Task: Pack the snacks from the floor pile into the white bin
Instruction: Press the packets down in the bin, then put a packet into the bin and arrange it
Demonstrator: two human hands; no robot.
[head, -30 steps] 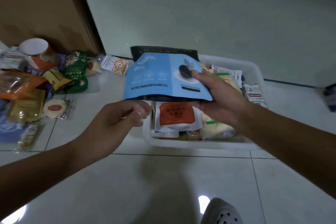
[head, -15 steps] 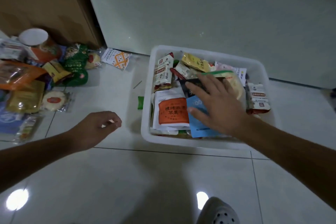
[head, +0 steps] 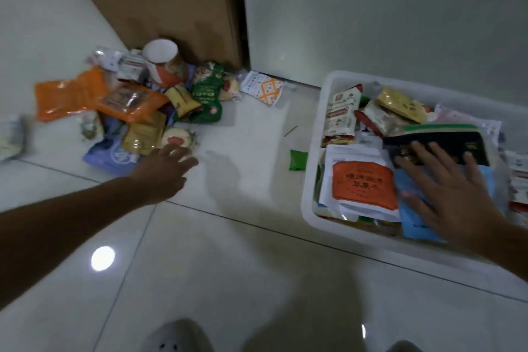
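Pressing the just-dropped blue pouch [head: 414, 226] flat in the white bin [head: 312, 180], right hand [head: 454, 197] grip wide; left hand [head: 168, 168], open and empty, now reaches the floor pile [head: 137, 111], upper left.

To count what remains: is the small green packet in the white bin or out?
Out. The green packet lies on the floor, beside the outer wall of the white bin.

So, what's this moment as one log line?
left hand: open, at floor pile | right hand: open, flat on blue pouch in white bin
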